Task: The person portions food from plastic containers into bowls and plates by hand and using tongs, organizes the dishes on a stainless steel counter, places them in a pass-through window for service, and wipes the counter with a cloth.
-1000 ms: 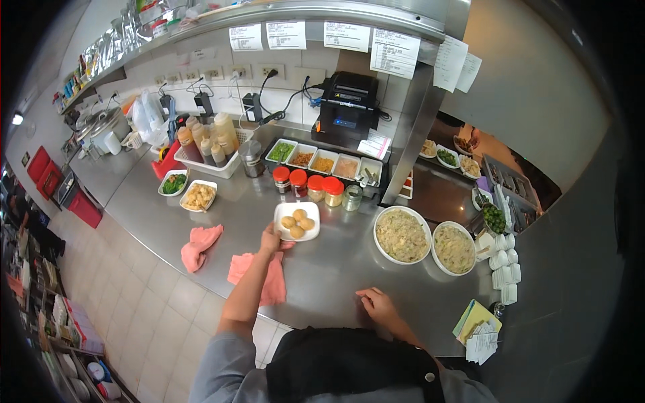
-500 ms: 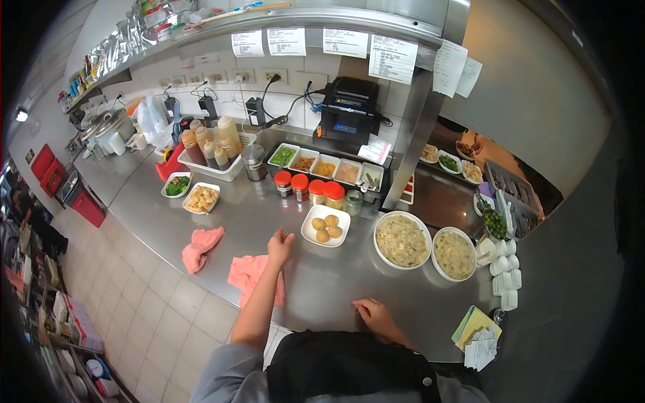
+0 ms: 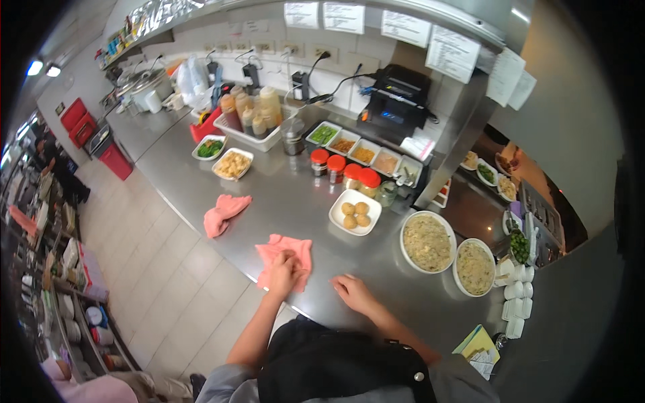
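Note:
My left hand [image 3: 285, 275] is down on a pink cloth [image 3: 300, 247] near the front edge of the steel counter, its fingers curled closed on the fabric. To its right, my right hand [image 3: 355, 293] is low over the counter, fingers loosely bent and apart, with nothing visible in them. A second pink cloth [image 3: 225, 215] lies crumpled to the left. Beyond my hands, a square white dish [image 3: 336, 216] holds several round tan balls [image 3: 355, 215]. Two large white bowls of a pale, flecked mixture [image 3: 428, 243] [image 3: 475, 267] stand to the right.
Lidded jars [image 3: 336, 168] and a topping rack [image 3: 363, 152] line the back, near a black printer [image 3: 396, 101]. Sauce bottles fill a white basket [image 3: 269, 142]. Small food bowls [image 3: 233, 164] stand at left, white cups [image 3: 514, 309] at right. A person [image 3: 60, 168] stands far left.
My left hand has come back toward me and down onto the nearer pink cloth. My right hand has shifted slightly left. The view has turned, and a pink-clad person shows at lower left.

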Demonstrator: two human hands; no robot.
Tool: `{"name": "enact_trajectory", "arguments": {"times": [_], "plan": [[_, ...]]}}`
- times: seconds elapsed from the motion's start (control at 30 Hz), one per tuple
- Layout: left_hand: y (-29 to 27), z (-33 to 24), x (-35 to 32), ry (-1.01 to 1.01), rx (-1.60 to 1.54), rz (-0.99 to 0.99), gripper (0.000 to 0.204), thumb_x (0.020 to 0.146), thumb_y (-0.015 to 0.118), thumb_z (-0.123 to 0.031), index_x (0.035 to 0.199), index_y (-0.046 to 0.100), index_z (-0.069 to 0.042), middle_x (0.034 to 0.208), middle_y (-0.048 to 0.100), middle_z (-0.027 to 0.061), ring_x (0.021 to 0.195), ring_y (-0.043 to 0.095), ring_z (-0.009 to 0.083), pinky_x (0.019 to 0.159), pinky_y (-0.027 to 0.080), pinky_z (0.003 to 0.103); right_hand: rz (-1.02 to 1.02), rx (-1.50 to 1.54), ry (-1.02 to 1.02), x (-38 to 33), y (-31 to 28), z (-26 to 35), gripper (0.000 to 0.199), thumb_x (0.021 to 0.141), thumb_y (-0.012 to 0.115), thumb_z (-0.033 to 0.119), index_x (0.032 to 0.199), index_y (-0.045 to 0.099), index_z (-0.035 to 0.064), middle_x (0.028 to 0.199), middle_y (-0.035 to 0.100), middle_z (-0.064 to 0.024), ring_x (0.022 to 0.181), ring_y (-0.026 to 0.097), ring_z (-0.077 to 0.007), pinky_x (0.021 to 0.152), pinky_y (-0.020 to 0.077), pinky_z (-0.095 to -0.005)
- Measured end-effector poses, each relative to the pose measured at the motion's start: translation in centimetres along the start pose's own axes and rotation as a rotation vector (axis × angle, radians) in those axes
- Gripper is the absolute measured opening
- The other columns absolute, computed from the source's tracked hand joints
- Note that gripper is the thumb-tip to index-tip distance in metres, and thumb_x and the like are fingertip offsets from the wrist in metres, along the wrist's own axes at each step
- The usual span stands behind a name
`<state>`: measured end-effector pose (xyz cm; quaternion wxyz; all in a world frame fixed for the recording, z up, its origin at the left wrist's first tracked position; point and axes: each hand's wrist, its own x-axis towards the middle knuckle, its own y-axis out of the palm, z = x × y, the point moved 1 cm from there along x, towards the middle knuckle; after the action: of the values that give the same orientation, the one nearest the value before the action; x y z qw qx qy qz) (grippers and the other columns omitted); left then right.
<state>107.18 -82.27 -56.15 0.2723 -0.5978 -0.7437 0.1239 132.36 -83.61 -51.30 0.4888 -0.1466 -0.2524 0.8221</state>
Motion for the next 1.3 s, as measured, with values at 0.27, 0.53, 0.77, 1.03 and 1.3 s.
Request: {"name": "enact_trajectory", "arguments": {"times": [0.27, 0.53, 0.77, 1.03, 1.3], "plan": [[-7.7, 6.6, 13.0, -0.277, -0.615, -0.447, 0.03, 0.094, 0.06, -0.031, 0.107, 0.056, -0.004, 0.1, 0.055, 0.0071, 0.077, 0.054, 0.0145, 0.066, 0.048, 0.027, 0.038, -0.329, -0.206, 7.8, 6.6, 3.9, 0.041, 0.085, 0.061, 0.021, 0.125, 0.057, 0.0145, 0.141, 0.044, -0.0122, 0.13, 0.04, -0.0303, 0.102, 0.0367, -0.0452], [-12.7, 21.7, 29.6, -0.782, -1.23, -0.358, 0.033, 0.097, 0.045, -0.024, 0.125, 0.037, -0.008, 0.104, 0.054, 0.0131, 0.078, 0.057, 0.0208, 0.075, 0.054, 0.034, -0.154, -0.549, -0.14, 11.4, 11.8, 3.5, 0.05, 0.083, 0.065, 0.031, 0.131, 0.053, 0.0216, 0.146, 0.04, -0.0069, 0.134, 0.036, -0.0266, 0.107, 0.0305, -0.0461], [-8.9, 20.5, 33.4, -0.816, -1.017, -0.359, 0.042, 0.09, 0.044, -0.006, 0.129, 0.037, -0.021, 0.103, 0.058, 0.0112, 0.069, 0.061, 0.0239, 0.053, 0.055, 0.032, -0.376, -0.552, 0.036, 10.5, 12.4, 3.7, 0.048, 0.082, 0.065, 0.034, 0.128, 0.056, 0.0226, 0.143, 0.043, -0.0076, 0.132, 0.039, -0.0279, 0.106, 0.032, -0.0464], [-8.4, 15.8, 28.3, -0.739, -1.084, -0.081, 0.025, 0.096, 0.042, -0.009, 0.12, 0.047, -0.006, 0.099, 0.062, 0.0128, 0.069, 0.064, 0.0226, 0.047, 0.052, 0.031, -0.395, -0.527, 0.044, 10.1, 11.7, 3.8, 0.046, 0.078, 0.067, 0.031, 0.123, 0.059, 0.021, 0.14, 0.046, -0.0081, 0.13, 0.041, -0.0301, 0.105, 0.0332, -0.0469], [-3.5, 12.5, 23.4, -0.767, -0.991, 0.473, 0.027, 0.094, 0.047, -0.011, 0.119, 0.054, -0.008, 0.108, 0.064, 0.0087, 0.088, 0.067, 0.0199, 0.064, 0.061, 0.032, -0.137, -0.484, -0.053, 13.5, 10.8, 7.1, 0.033, 0.072, 0.071, 0.028, 0.103, 0.066, 0.0183, 0.118, 0.053, -0.0056, 0.114, 0.046, -0.0303, 0.092, 0.0381, -0.0487]]}}
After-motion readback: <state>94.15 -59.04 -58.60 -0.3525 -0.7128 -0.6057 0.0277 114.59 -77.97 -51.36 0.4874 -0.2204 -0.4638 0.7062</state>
